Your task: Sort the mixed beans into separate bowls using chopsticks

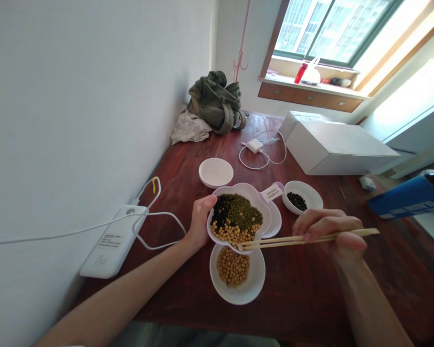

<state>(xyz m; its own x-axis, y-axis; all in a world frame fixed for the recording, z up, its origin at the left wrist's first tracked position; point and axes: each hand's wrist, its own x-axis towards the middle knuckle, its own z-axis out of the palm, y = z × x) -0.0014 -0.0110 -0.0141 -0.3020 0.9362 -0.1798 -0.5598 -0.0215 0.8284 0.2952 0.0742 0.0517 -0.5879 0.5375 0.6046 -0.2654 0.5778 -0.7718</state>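
My left hand [201,219] grips the left rim of a white and lilac flower-shaped bowl [253,193], tilted over the table. Inside lie black beans [220,212], green beans [242,212] and yellow soybeans [235,234] in partly mixed patches. In my right hand [334,233] is a pair of wooden chopsticks [275,242], their tips by the soybeans at the bowl's near edge. Just below, a round white bowl [255,284] holds more soybeans [233,267]. A white bowl [314,196] with black beans stands beyond my right hand. Another white bowl [276,221] is partly hidden behind the flower-shaped one.
A white bowl [216,172] with nothing visible inside stands farther back. A white power bank [114,246] with a cable lies by the left wall. Behind are a charger [255,145], a white box [340,144] and a green bag [217,103]; a blue object [412,195] is right.
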